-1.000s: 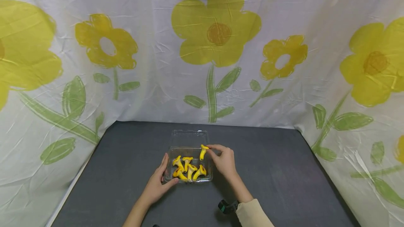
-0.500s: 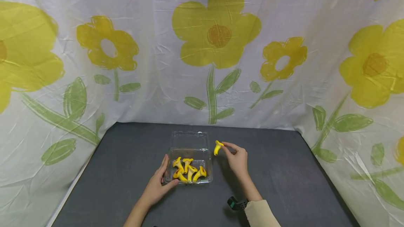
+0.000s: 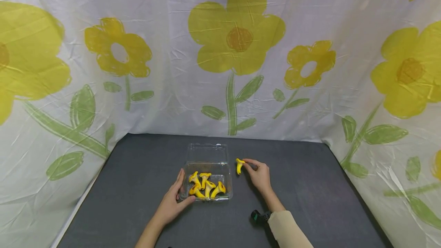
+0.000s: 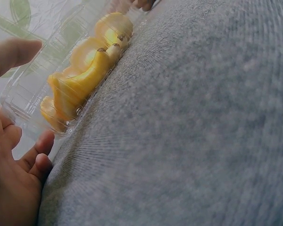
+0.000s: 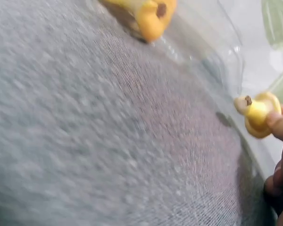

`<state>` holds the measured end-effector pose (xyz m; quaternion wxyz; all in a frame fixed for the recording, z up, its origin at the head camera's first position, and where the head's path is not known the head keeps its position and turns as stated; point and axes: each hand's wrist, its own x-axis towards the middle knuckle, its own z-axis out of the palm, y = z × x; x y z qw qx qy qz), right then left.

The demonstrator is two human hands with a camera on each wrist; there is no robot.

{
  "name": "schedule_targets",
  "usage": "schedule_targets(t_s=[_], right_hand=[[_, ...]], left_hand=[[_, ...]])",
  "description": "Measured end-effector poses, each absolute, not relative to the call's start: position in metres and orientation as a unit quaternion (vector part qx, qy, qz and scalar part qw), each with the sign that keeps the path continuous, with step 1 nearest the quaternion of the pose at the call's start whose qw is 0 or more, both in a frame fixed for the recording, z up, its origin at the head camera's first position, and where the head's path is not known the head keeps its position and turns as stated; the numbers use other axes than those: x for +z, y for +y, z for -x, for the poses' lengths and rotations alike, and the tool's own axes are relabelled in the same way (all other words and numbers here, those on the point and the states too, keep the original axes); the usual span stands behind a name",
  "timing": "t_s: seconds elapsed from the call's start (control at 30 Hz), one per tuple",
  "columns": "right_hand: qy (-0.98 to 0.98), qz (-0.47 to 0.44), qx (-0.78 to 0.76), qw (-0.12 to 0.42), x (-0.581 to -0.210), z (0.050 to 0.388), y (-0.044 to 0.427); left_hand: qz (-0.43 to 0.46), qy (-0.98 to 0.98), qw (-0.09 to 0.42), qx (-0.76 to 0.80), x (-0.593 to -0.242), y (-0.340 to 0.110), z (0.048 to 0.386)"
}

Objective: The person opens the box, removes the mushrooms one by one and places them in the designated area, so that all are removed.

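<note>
A clear plastic clamshell container point(image 3: 225, 169) stands with its lid raised at the back. Several yellow chanterelle mushrooms point(image 3: 208, 188) lie inside, and through the clear wall they also show in the left wrist view point(image 4: 78, 82). My left hand point(image 3: 171, 202) holds the container's front left corner, fingers along the left side and thumb at the front edge. To the right of the container, my right hand point(image 3: 260, 177) pinches one chanterelle mushroom point(image 3: 239, 166) by its cap between thumb and fingertips. Its stem points down, just above or at the table; contact cannot be told.
A dark grey table point(image 3: 310, 194) lies beneath everything. Behind it and along both sides hangs a white curtain point(image 3: 172, 98) with printed yellow flowers. A dark watch-like band point(image 3: 260, 216) sits at the right wrist, beside a beige sleeve point(image 3: 287, 229).
The pinched mushroom has left the container's right side, moved out to the right with my right hand, and then dropped a little lower. My left hand and the container have stayed put.
</note>
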<state>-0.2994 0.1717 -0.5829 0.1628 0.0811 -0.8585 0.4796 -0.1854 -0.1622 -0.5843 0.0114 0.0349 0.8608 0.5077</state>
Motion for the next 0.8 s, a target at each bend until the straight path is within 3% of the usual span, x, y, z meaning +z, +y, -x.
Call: schedule_targets(t_s=[0.4,0.8], right_hand=[[-0.873,-0.146,0.429,0.178,-0.596,0.317,0.184],[-0.871,-0.148,0.443,0.151,-0.595,0.320,0.186]], left_hand=[[-0.039,0.861,0.005,0.506,-0.585,-0.162,0.185],[-0.040,0.861,-0.001,0.507,-0.583,-0.161,0.184]])
